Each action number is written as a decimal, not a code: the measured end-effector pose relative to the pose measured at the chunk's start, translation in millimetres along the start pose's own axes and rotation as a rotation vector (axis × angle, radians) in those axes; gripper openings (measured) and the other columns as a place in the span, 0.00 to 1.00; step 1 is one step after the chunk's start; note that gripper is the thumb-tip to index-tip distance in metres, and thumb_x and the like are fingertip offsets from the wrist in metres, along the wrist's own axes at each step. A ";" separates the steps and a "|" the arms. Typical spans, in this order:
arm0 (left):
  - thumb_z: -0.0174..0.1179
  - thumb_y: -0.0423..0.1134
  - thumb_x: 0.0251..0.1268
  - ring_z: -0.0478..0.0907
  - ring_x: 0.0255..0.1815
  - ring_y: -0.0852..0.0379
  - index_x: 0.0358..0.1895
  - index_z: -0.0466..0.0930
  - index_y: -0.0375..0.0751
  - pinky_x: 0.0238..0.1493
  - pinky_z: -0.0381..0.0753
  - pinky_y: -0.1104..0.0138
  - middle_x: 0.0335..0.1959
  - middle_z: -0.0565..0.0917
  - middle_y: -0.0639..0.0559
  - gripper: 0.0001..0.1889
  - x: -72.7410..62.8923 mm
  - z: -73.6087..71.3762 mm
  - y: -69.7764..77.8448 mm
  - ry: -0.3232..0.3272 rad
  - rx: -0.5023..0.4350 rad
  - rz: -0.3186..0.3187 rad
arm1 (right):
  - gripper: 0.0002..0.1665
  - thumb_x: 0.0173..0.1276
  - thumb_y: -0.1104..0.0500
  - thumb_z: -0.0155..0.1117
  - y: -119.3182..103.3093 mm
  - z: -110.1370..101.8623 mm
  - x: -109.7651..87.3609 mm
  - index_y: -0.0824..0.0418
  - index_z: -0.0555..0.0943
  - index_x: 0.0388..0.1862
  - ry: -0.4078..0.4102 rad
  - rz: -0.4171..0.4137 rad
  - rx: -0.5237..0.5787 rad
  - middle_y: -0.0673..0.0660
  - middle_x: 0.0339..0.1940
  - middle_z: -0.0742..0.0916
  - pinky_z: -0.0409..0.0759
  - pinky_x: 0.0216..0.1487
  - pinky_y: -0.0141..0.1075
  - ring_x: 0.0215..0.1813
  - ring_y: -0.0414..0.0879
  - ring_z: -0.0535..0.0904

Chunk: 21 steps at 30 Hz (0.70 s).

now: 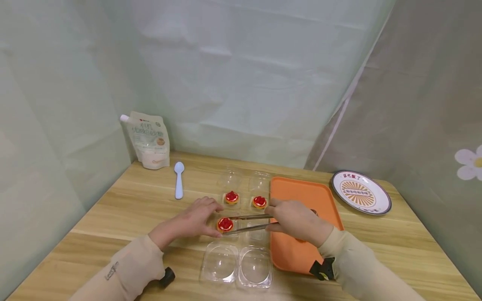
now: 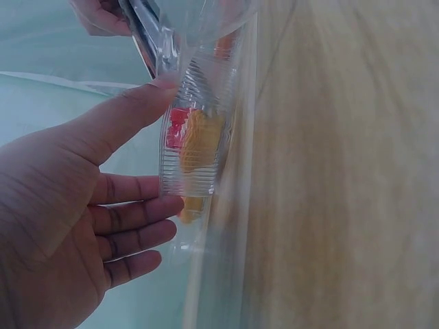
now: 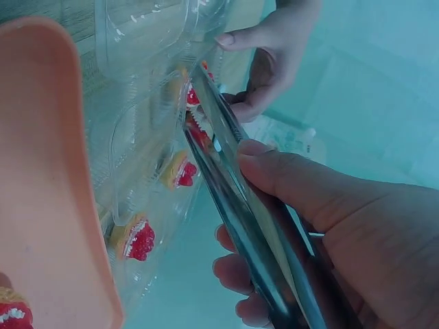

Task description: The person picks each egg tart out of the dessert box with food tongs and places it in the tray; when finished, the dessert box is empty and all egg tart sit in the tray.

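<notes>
My right hand [image 1: 297, 219] grips metal tongs [image 1: 253, 217], whose tips stand around a red-topped tart [image 1: 225, 224] in a clear plastic box [image 2: 171, 184]. Whether the tips press on the tart is hard to see. At that box's left side, my left hand [image 1: 196, 217] holds its edges between thumb and fingers. Behind it, two more red-topped tarts, the left one [image 1: 231, 197] and the right one [image 1: 260, 202], sit in clear boxes. An orange tray [image 1: 301, 190] lies partly under my right hand and forearm; in the right wrist view another tart [image 3: 14, 315] rests on it.
Open clear lids [image 1: 220, 262] lie towards the front. A pale blue spoon [image 1: 178, 180] and a standing white pouch [image 1: 149, 142] are at the back left. A patterned plate [image 1: 360, 193] is on the far right. Curtains hang behind the wooden table [image 1: 113, 209].
</notes>
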State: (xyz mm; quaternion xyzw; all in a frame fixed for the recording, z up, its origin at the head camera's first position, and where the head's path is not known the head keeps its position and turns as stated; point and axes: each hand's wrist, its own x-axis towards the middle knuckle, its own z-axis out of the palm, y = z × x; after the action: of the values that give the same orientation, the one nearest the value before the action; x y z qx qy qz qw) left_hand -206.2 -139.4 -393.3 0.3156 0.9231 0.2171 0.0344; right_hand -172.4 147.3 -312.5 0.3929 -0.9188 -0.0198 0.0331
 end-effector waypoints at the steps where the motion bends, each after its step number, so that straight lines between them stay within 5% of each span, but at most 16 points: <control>1: 0.73 0.55 0.45 0.71 0.59 0.47 0.57 0.75 0.38 0.62 0.71 0.52 0.55 0.78 0.46 0.37 0.0 -0.3 -0.1 0.001 0.007 0.007 | 0.13 0.58 0.49 0.70 -0.2 -0.5 0.1 0.57 0.82 0.36 0.003 -0.005 0.002 0.47 0.29 0.78 0.77 0.27 0.31 0.25 0.37 0.76; 21: 0.73 0.56 0.45 0.71 0.57 0.49 0.57 0.76 0.37 0.61 0.72 0.52 0.54 0.79 0.47 0.37 -1.2 -2.4 2.7 -0.004 0.011 0.006 | 0.17 0.61 0.48 0.68 2.2 -5.0 -11.3 0.57 0.85 0.43 0.044 0.018 0.078 0.47 0.27 0.79 0.72 0.23 0.27 0.22 0.34 0.72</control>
State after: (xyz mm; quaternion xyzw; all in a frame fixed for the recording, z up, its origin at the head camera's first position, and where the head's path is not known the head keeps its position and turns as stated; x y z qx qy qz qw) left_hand -204.2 -139.1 -390.0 0.3192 0.9232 0.2114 0.0337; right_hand -165.8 156.9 -307.8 0.3860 -0.9214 0.0249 0.0383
